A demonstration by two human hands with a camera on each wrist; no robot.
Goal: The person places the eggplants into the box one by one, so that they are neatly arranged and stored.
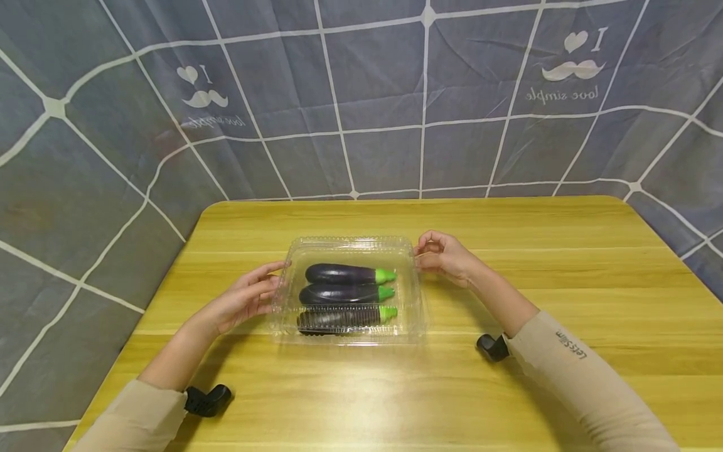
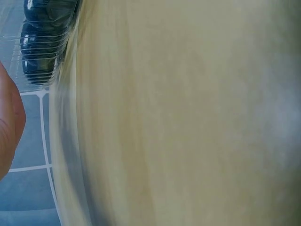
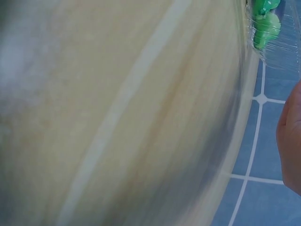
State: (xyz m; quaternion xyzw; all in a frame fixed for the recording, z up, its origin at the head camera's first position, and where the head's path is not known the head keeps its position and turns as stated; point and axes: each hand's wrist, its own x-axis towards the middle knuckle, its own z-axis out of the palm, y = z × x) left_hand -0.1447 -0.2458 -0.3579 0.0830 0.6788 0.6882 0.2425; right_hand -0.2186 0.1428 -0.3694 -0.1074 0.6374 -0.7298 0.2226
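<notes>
A clear plastic clamshell container (image 1: 350, 339) stands in the middle of the wooden table, its lid down. Inside lie three dark eggplants with green stem ends: a back one (image 1: 339, 274), a middle one (image 1: 337, 294) and a front one (image 1: 339, 318), seen through the ribbed plastic. My left hand (image 1: 240, 298) grips the container's left side, fingers at its edge. On the opposite side, my right hand (image 1: 446, 257) holds the back right edge with curled fingers. Both wrist views show only part of each hand, near the container; the fingertips are hidden there.
The yellow wooden table (image 1: 565, 263) extends around the container on every side. Behind it and at both sides hangs a grey curtain (image 1: 378, 94) with white lines. A black wrist camera (image 1: 209, 400) is on the left wrist, another camera (image 1: 492, 347) on the right.
</notes>
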